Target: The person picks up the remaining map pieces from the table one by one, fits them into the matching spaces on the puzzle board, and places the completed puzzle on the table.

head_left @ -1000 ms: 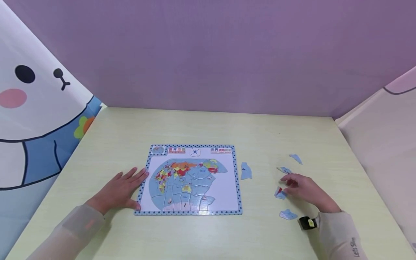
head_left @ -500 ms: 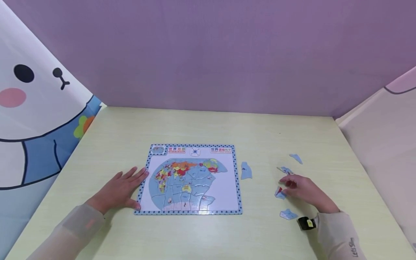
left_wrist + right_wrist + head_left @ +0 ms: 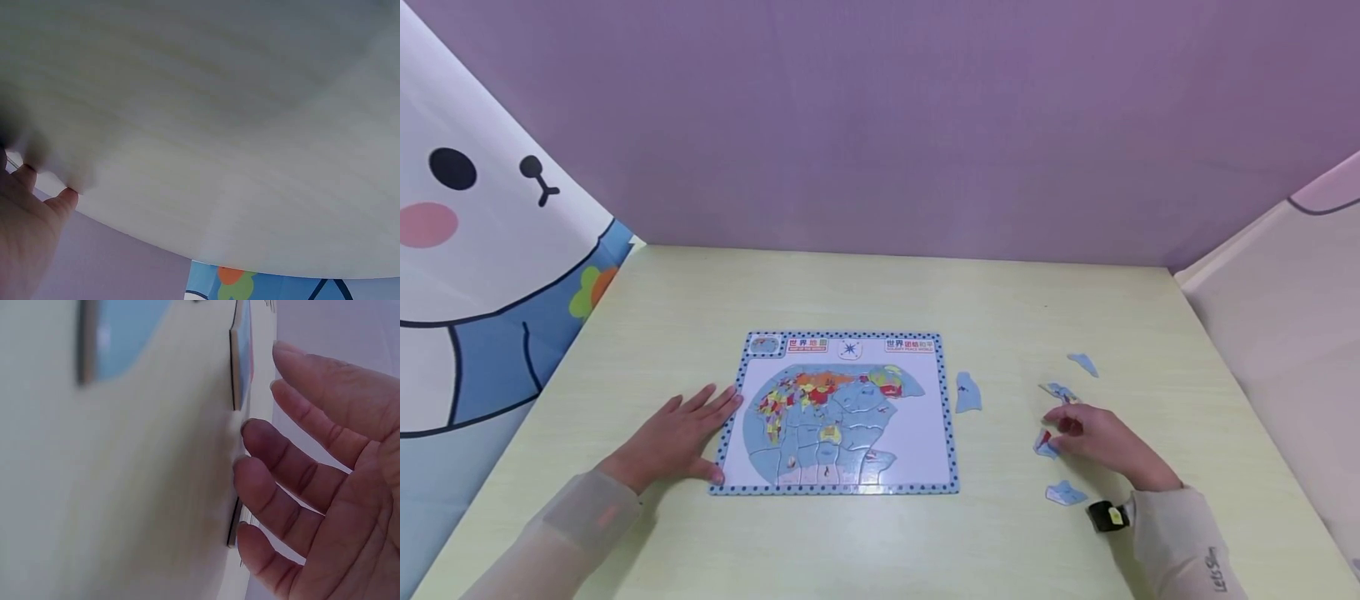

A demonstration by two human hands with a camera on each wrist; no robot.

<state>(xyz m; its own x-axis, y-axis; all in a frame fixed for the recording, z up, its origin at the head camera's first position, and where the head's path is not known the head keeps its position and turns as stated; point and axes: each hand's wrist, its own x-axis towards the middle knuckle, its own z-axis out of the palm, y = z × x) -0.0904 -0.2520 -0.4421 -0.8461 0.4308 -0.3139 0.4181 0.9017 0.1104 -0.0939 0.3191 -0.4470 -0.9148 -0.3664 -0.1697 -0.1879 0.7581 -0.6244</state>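
Observation:
A world-map jigsaw puzzle board (image 3: 921, 446) with a blue dotted border lies flat, its map partly filled and its right side bare white. My left hand (image 3: 673, 437) rests spread along its left edge, fingertips and thumb on the border. In the left wrist view only part of that hand (image 3: 31, 215) shows. My right hand (image 3: 1105, 437) hovers low over the loose puzzle pieces, thumb tip near a blue piece with a red patch (image 3: 1045, 444). The right wrist view has its fingers (image 3: 294, 469) loosely bent and apart, nothing between them.
Right of the board lies a blue piece (image 3: 968, 393). Farther right are another piece (image 3: 1060, 392) beyond the hand, a small one (image 3: 1083, 365) farther back, and one (image 3: 1065, 493) nearer the front. A purple panel (image 3: 910, 133) stands behind the table (image 3: 880, 292).
My right hand shifts very slightly left early on, then stays over the pieces. The left hand keeps its place on the board, and the pieces lie as before.

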